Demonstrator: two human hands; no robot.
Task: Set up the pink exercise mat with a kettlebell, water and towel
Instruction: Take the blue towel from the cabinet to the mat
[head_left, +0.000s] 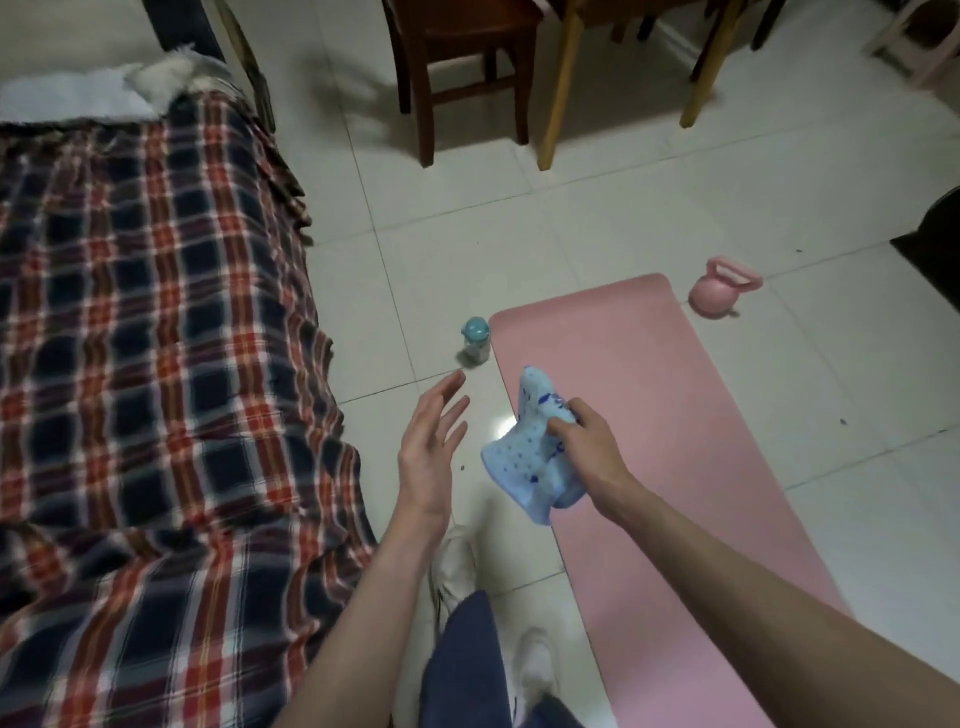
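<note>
The pink exercise mat lies unrolled on the white tile floor, running from the middle toward the lower right. A pink kettlebell stands on the tiles just beyond the mat's far right corner. A small water bottle with a teal cap stands on the floor by the mat's far left corner. My right hand grips a light blue dotted towel, bunched and held above the mat's left edge. My left hand hovers over the floor with its fingers straight, holding nothing, left of the towel.
A bed with a red and navy plaid blanket fills the left side. A dark wooden chair and pale table legs stand at the back. A dark object sits at the right edge. My legs and white shoes are at the bottom.
</note>
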